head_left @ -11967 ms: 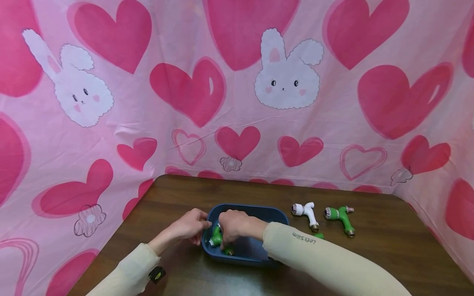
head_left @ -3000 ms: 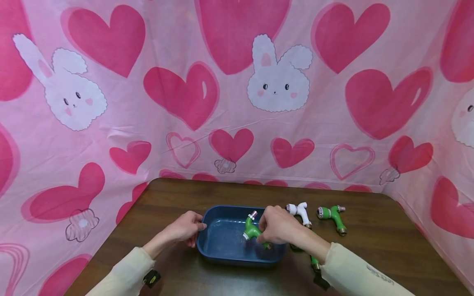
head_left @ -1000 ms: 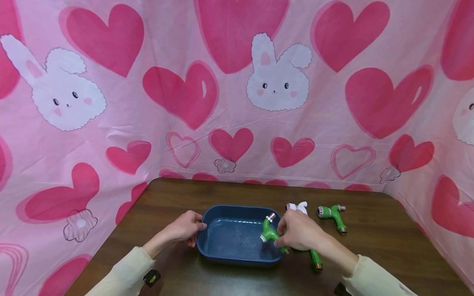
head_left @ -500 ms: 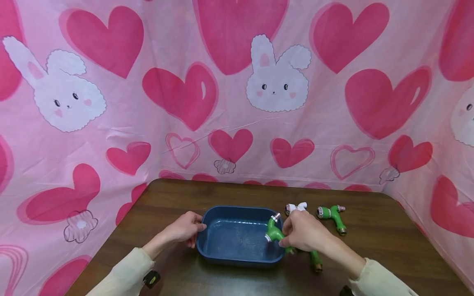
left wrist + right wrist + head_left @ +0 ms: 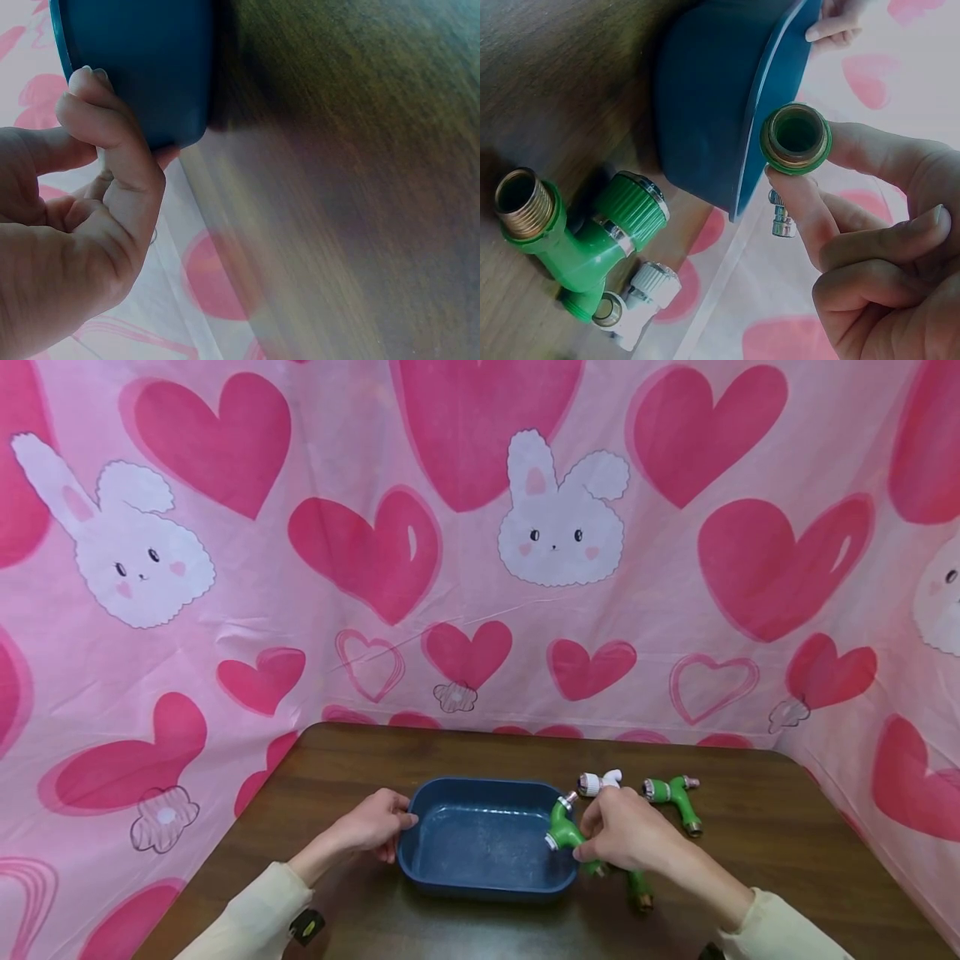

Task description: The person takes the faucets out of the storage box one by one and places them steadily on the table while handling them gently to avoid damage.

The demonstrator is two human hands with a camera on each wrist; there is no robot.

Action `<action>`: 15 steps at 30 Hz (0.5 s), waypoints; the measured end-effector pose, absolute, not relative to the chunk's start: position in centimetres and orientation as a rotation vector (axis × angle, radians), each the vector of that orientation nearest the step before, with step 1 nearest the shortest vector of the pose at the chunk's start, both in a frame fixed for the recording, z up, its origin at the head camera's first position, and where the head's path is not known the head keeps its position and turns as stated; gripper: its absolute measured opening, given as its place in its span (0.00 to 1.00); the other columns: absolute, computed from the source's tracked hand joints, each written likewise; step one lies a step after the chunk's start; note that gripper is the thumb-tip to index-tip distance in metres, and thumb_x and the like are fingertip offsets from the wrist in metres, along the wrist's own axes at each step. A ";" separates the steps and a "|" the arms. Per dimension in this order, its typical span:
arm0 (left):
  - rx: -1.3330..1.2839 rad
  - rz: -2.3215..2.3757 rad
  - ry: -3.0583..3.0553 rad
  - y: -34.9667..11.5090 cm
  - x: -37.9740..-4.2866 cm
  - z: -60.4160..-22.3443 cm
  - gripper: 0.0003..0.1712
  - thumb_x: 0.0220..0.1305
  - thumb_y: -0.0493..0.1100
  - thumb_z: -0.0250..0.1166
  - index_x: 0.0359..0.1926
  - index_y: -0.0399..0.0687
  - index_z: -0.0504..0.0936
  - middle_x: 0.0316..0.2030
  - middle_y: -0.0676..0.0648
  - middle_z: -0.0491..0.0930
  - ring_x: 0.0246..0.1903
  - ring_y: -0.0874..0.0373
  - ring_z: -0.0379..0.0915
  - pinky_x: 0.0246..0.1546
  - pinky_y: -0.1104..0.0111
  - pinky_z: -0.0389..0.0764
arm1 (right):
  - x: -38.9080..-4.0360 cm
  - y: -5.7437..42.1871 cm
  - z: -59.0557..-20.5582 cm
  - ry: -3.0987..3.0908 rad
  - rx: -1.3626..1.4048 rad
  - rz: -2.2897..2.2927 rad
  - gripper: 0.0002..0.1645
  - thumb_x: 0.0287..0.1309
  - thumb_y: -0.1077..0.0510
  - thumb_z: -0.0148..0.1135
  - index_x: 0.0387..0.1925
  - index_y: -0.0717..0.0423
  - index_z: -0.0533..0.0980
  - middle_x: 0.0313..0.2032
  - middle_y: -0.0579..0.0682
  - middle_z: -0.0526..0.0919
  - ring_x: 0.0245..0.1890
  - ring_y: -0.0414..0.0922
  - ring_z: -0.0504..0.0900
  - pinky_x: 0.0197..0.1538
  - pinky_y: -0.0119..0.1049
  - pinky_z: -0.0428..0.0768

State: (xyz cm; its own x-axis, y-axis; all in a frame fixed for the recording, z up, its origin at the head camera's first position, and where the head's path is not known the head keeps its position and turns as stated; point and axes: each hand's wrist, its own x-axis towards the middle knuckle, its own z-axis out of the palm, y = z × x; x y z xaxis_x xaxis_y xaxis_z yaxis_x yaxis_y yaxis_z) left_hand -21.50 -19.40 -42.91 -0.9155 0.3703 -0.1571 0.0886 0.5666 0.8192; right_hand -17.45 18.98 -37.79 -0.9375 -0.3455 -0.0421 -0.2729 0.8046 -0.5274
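My right hand [image 5: 628, 833] pinches a green plastic tap [image 5: 564, 828] between thumb and fingers, at the right rim of a blue basin [image 5: 480, 852]. In the right wrist view the tap's brass threaded end [image 5: 768, 142] faces the camera, and its small metal nozzle shows below. My left hand [image 5: 372, 822] grips the basin's left rim, thumb over the edge, fingers outside. The basin's inside is bare. Partly hidden below my right hand, another green tap [image 5: 640, 890] lies on the table; the right wrist view shows its ribbed knob [image 5: 634, 210].
A white tap [image 5: 600, 782] lies behind my right hand, partly covered by it. Farther right lies one more green tap [image 5: 681, 800]. The brown wooden table [image 5: 360, 752] ends at a pink heart-patterned cloth [image 5: 465, 602] at the back and sides.
The right hand, deep in the basin among green parts twelve seconds ago, has lifted the tap and carried it rightward to the right rim. The left hand stays on the left rim.
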 end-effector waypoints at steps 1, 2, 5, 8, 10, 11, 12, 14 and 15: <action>0.377 1.276 2.493 -19.4 -21.5 -42.9 0.12 0.76 0.35 0.62 0.52 0.29 0.83 0.16 0.44 0.78 0.11 0.59 0.75 0.17 0.69 0.81 | -17.4 19.0 -37.8 2.856 -0.481 -0.801 0.14 0.47 0.55 0.86 0.20 0.45 0.84 0.15 0.40 0.77 0.23 0.42 0.74 0.27 0.38 0.75; 0.379 1.276 2.493 -19.4 -21.5 -42.9 0.12 0.76 0.35 0.62 0.52 0.29 0.83 0.16 0.44 0.78 0.11 0.59 0.75 0.17 0.69 0.81 | -17.4 19.1 -37.8 2.859 -0.471 -0.800 0.14 0.47 0.54 0.86 0.20 0.45 0.84 0.15 0.40 0.77 0.23 0.42 0.74 0.27 0.38 0.75; 0.381 1.272 2.490 -19.4 -21.6 -43.0 0.12 0.76 0.35 0.62 0.52 0.29 0.83 0.16 0.43 0.78 0.12 0.59 0.75 0.17 0.69 0.81 | -17.2 19.3 -37.9 2.868 -0.466 -0.799 0.13 0.47 0.54 0.86 0.21 0.45 0.84 0.16 0.40 0.77 0.24 0.42 0.75 0.28 0.39 0.76; 0.381 1.267 2.485 -19.5 -21.8 -43.2 0.12 0.76 0.35 0.62 0.52 0.29 0.83 0.16 0.44 0.79 0.12 0.58 0.76 0.18 0.69 0.82 | -17.1 19.4 -37.8 2.871 -0.467 -0.795 0.13 0.47 0.54 0.86 0.22 0.45 0.85 0.17 0.39 0.78 0.25 0.42 0.75 0.29 0.39 0.77; 0.365 1.257 2.471 -19.6 -21.9 -43.2 0.13 0.77 0.36 0.62 0.54 0.29 0.82 0.17 0.44 0.79 0.13 0.59 0.77 0.19 0.71 0.81 | -17.1 19.6 -37.8 2.874 -0.466 -0.791 0.13 0.47 0.54 0.86 0.22 0.45 0.85 0.17 0.39 0.79 0.26 0.42 0.75 0.29 0.39 0.77; 0.367 1.257 2.472 -19.6 -21.9 -43.2 0.14 0.77 0.36 0.62 0.54 0.29 0.82 0.17 0.44 0.79 0.13 0.59 0.77 0.19 0.70 0.82 | -17.1 19.7 -37.7 2.875 -0.461 -0.786 0.13 0.47 0.53 0.86 0.22 0.44 0.85 0.18 0.39 0.80 0.26 0.42 0.75 0.29 0.39 0.77; 0.363 1.258 2.472 -19.6 -21.9 -43.2 0.14 0.77 0.36 0.62 0.55 0.29 0.82 0.17 0.44 0.79 0.13 0.59 0.77 0.19 0.70 0.82 | -17.1 19.7 -37.7 2.875 -0.450 -0.783 0.13 0.46 0.53 0.86 0.22 0.44 0.85 0.18 0.38 0.80 0.27 0.42 0.76 0.29 0.40 0.77; 0.359 1.265 2.474 -19.6 -21.8 -43.2 0.14 0.77 0.36 0.62 0.55 0.29 0.82 0.17 0.44 0.79 0.13 0.59 0.77 0.19 0.70 0.82 | -17.1 19.8 -37.6 2.878 -0.435 -0.777 0.12 0.46 0.53 0.86 0.22 0.44 0.85 0.19 0.38 0.81 0.27 0.43 0.76 0.30 0.40 0.78; 0.356 1.266 2.474 -19.5 -21.8 -43.1 0.15 0.77 0.36 0.62 0.56 0.29 0.82 0.17 0.44 0.79 0.13 0.58 0.77 0.19 0.70 0.82 | -17.1 19.9 -37.5 2.878 -0.431 -0.774 0.12 0.46 0.53 0.86 0.22 0.44 0.85 0.19 0.38 0.81 0.28 0.43 0.76 0.30 0.40 0.78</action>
State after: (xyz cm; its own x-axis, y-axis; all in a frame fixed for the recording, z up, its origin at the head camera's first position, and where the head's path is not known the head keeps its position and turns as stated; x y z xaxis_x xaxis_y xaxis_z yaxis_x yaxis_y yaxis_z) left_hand -21.79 -19.54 -43.12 -0.9117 0.3682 -0.1824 0.0674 0.5720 0.8175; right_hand -17.09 19.88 -37.54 -0.9507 -0.3058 -0.0516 -0.2387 0.8278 -0.5078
